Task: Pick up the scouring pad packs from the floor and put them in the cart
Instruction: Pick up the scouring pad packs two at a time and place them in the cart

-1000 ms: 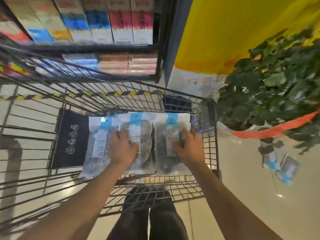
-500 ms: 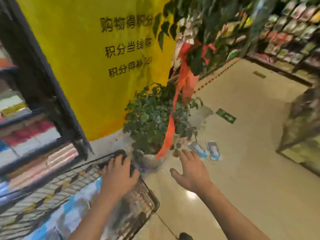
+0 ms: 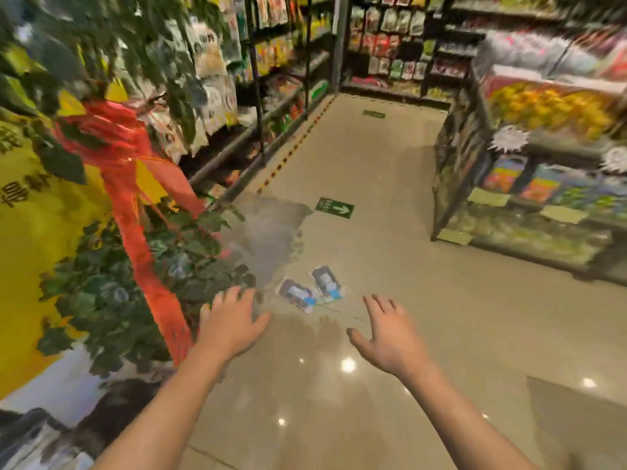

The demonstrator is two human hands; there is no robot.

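Observation:
Two scouring pad packs lie side by side on the beige floor, clear bags with dark pads and blue-and-white labels: one (image 3: 298,294) to the left, the other (image 3: 327,283) just right of it. My left hand (image 3: 230,322) hovers open, fingers spread, a little below and left of the packs. Held out to their lower right, my right hand (image 3: 388,337) is open too and holds nothing. Both hands are apart from the packs. The cart is out of view, save perhaps a blurred dark shape at the bottom left corner.
A potted plant (image 3: 142,266) with a red ribbon (image 3: 135,184) stands close on the left, against a yellow banner (image 3: 30,252). Stocked shelves line the aisle's left side (image 3: 258,96) and a display rack (image 3: 529,171) stands right. A green arrow sticker (image 3: 334,207) marks the floor.
My hands left the packs laid in the cart. My view swung right from the cart to the aisle floor, and both open hands now reach toward the two packs there.

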